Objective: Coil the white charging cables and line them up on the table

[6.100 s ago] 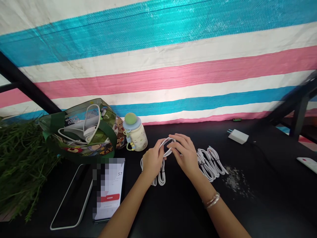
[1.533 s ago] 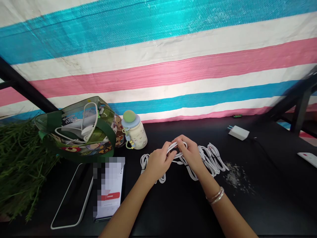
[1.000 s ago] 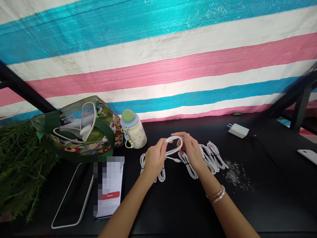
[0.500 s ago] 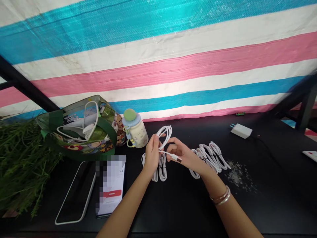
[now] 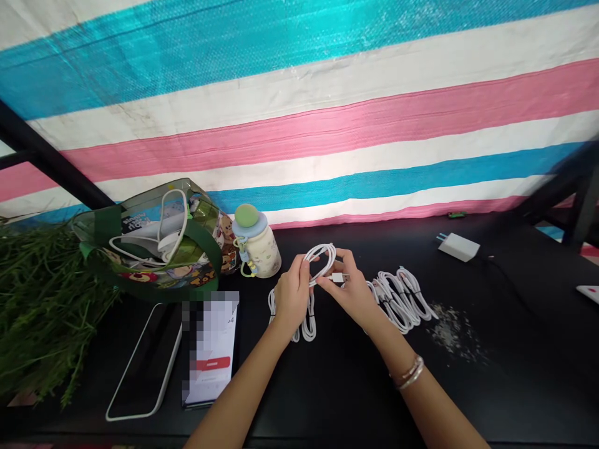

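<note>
My left hand [image 5: 291,292] is closed on the loops of a coiled white cable [image 5: 324,257], held just above the black table [image 5: 337,386]. My right hand [image 5: 349,288] pinches that cable's plug end beside the coil, thumb and fingers pressed together. Under my left hand lies a bundle of wound white cables [image 5: 304,318]. To the right of my right hand lies a pile of looser white cables [image 5: 401,298].
A green cartoon-print bag [image 5: 154,249] with cables and a small cream bottle [image 5: 256,244] stand at the back left. Two phones [image 5: 145,365] [image 5: 211,349] lie at the front left beside green grass [image 5: 42,299]. A white charger [image 5: 458,247] and pale crumbs [image 5: 452,333] are at the right.
My right hand has brought the plug end back up against the coil, which has tilted from upright to lying across my left fingers. The piles on the table have not moved.
</note>
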Demonstrator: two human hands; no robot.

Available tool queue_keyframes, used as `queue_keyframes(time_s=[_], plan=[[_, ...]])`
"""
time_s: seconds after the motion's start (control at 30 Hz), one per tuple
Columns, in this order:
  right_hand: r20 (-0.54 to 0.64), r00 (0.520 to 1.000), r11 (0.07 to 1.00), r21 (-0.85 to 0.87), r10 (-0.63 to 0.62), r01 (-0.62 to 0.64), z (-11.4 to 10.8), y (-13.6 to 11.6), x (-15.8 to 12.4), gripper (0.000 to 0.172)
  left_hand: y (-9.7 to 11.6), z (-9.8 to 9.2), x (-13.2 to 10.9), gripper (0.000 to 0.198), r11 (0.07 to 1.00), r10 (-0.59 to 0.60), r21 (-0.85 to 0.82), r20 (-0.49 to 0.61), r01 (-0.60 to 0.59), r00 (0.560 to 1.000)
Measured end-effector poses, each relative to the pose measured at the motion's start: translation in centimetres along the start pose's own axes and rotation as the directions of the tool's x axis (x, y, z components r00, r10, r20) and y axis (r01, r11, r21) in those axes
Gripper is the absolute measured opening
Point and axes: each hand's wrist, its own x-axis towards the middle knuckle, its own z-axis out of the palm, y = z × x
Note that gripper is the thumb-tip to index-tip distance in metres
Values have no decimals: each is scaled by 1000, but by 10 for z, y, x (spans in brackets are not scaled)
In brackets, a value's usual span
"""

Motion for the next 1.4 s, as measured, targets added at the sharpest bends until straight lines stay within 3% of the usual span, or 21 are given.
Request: queue_keyframes(time_s=[0.2, 0.37, 0.57, 0.77, 0.93, 1.03, 1.23, 1.4], plan=[[-167, 983, 993, 102, 72, -55, 7, 0, -1, 50, 5, 2, -7, 33, 937, 71, 343, 21, -74, 997], [-265, 938, 924, 363, 226, -120, 13, -3, 0, 51, 5, 9, -12, 36, 914, 136, 370, 106, -166, 985], [-173, 926, 733, 665, 336, -142, 16, -7, -2, 45, 5, 14, -14, 37, 888, 169, 395, 202, -238, 965], [-33, 887, 522, 818, 460, -240, 11, -6, 2, 40, 10, 16, -14, 39, 843, 117, 476, 289, -249, 950], [-77, 855, 442, 878, 512, -185, 10, -6, 6, 37, 11, 20, -16, 39, 808, 96, 532, 307, -255, 947], [-114, 855, 455, 877, 506, -152, 10, -5, 6, 37, 11, 19, -17, 37, 818, 120, 511, 301, -266, 946], [-157, 922, 600, 794, 354, -95, 8, -9, 0, 34, 13, 14, -20, 33, 861, 189, 394, 338, -321, 922], [-205, 898, 634, 767, 388, -99, 8, -21, -3, 33, 12, 16, -23, 29, 889, 230, 317, 311, -329, 922]])
